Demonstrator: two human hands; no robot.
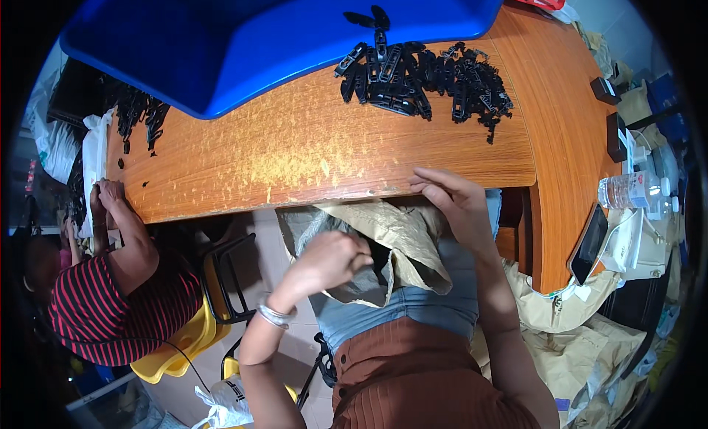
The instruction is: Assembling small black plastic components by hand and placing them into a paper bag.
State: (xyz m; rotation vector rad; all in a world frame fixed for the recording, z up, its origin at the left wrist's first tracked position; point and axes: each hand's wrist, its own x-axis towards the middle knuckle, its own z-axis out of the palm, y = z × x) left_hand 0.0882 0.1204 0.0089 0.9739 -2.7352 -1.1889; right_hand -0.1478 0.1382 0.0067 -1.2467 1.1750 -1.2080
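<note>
A brown paper bag [413, 241] rests on my lap below the table edge, its mouth spread and its inside dark. Greyish plastic lining [316, 226] shows at its left side. Over the mouth of this bag is my left hand [332, 263], its fingers curled together; what they hold, if anything, is hidden. My right hand [453, 200] is at the table's front edge, just beyond the bag, fingers stretched out and nothing seen in them. Farther back on the wooden table [295, 156] lies a pile of black plastic clips [391, 75], with smaller black pieces [479, 90] at its right.
A large blue bin [295, 53] stands at the back of the table. More black parts [136, 116] lie far left, near a person in a striped shirt [125, 304] beside a yellow chair [177, 351]. A water bottle [630, 190] and a phone [588, 241] are at the right.
</note>
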